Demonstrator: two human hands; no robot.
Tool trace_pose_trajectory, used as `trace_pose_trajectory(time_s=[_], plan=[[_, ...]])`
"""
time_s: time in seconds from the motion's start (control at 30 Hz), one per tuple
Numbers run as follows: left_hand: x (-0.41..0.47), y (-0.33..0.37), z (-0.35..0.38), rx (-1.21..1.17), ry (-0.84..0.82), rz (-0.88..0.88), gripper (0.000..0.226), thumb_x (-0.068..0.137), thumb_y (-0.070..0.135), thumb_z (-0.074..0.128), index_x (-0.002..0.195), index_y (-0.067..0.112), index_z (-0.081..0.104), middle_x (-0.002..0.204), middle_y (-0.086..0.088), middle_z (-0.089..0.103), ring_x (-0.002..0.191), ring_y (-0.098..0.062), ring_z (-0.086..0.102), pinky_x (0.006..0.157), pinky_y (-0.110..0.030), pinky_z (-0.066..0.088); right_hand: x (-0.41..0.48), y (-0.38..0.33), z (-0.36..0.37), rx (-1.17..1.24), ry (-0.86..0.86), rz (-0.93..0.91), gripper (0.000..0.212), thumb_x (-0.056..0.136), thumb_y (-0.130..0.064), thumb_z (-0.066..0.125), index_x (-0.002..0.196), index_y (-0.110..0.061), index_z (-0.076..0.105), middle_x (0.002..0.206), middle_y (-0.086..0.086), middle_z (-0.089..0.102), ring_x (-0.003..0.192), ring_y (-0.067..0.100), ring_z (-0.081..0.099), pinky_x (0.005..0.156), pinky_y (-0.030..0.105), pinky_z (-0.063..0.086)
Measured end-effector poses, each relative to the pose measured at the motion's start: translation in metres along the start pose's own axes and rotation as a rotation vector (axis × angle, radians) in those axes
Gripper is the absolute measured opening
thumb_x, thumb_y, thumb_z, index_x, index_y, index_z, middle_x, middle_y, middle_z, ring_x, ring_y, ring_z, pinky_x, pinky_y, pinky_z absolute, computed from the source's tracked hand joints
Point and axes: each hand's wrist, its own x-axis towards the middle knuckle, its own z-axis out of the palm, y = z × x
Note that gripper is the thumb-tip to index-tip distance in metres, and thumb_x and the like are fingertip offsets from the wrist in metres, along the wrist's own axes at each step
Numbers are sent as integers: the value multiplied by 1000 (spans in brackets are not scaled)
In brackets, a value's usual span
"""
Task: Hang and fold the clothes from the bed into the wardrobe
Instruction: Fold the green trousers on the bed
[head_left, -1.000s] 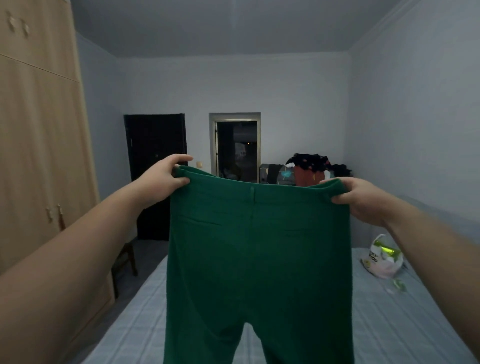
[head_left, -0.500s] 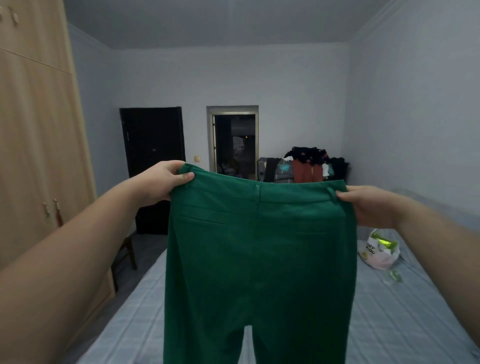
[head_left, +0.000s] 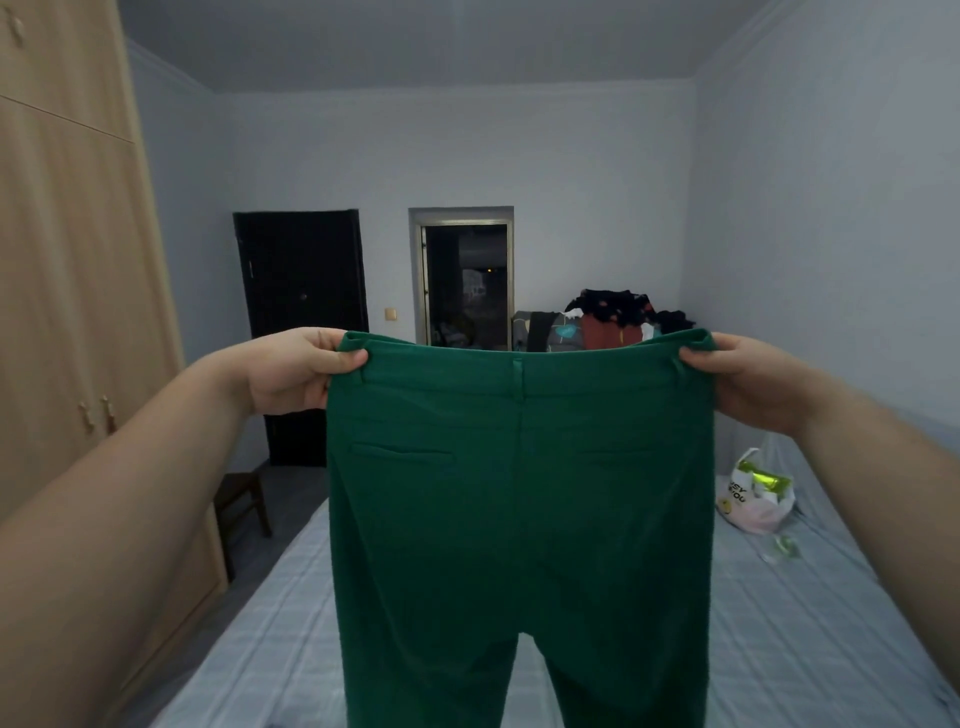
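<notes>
Green trousers hang upright in front of me, back pockets facing me, legs running out of the bottom of the view. My left hand pinches the left end of the waistband. My right hand pinches the right end, so the waistband is stretched flat between them. Below lies the bed with its pale checked sheet. The wooden wardrobe stands along the left wall with its doors closed. A pile of dark and red clothes sits at the far end of the bed.
A plastic bag with something yellow-green inside lies on the bed near the right wall. A dark stool stands in the narrow aisle between wardrobe and bed. A black door and an open doorway are in the far wall.
The waistband has been pulled a little wider and straighter between my hands. My view has tilted slightly upward, so the room sits lower in the frame.
</notes>
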Motion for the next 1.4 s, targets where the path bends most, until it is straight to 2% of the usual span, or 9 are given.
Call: trace_pose_trajectory(time_s=[0.1,0.2,0.33,0.5,0.63,0.83,1.07,1.23,1.4], plan=[[-5,-2,1,-42,3,24,34,94,10,51,123,4,67,130,-20,63,112,-31,67,87,-37,59,-3,-1,-7,92,-94,22,29,83,-15,65,110,-6,73,112,18,71,93,29,73,77,36,60],[-9,-6,-2,-122,8,24,34,95,13,49,120,2,69,131,-22,62,111,-31,68,88,-38,59,-9,0,-9,181,-239,84,59,69,-28,88,119,-4,69,122,23,66,104,33,70,82,39,59],[-8,-18,-1,-211,-27,-23,40,99,21,43,127,-2,63,134,-23,60,118,-34,63,92,-41,57,-4,24,-15,362,-268,180,61,106,-35,39,149,7,29,152,35,21,140,49,27,113,55,31],[9,-56,11,-246,101,-230,39,100,21,47,130,0,61,132,-19,62,116,-31,65,96,-43,55,6,57,9,146,26,426,47,98,-41,48,123,-8,69,125,18,67,110,34,67,100,48,46],[22,-92,52,-336,264,-366,31,101,14,49,125,-1,60,116,-18,71,98,-29,71,81,-40,54,8,95,46,122,224,559,37,101,-33,46,115,-6,67,102,17,75,82,30,74,82,43,52],[29,-137,133,-324,330,-336,22,101,11,52,112,-2,64,107,-19,72,94,-31,70,79,-42,59,-7,149,110,248,270,540,31,103,-22,44,105,-3,68,89,16,75,77,27,73,67,36,56],[18,-185,206,-161,265,-146,25,103,8,47,114,1,68,108,-19,73,102,-32,71,88,-35,59,-50,203,177,247,195,380,33,103,-14,42,119,6,64,106,21,73,101,34,70,94,46,53],[15,-211,229,223,313,-45,17,95,25,56,102,23,71,92,2,75,89,-15,71,86,-45,56,-73,215,194,403,130,379,43,108,-30,30,124,-7,63,119,9,71,108,15,69,85,26,56],[2,-221,247,271,365,-22,37,87,29,72,121,37,60,105,18,69,96,3,64,78,-13,50,-81,216,186,465,-62,400,71,103,-57,9,143,-13,49,141,5,58,134,16,50,115,36,33]])
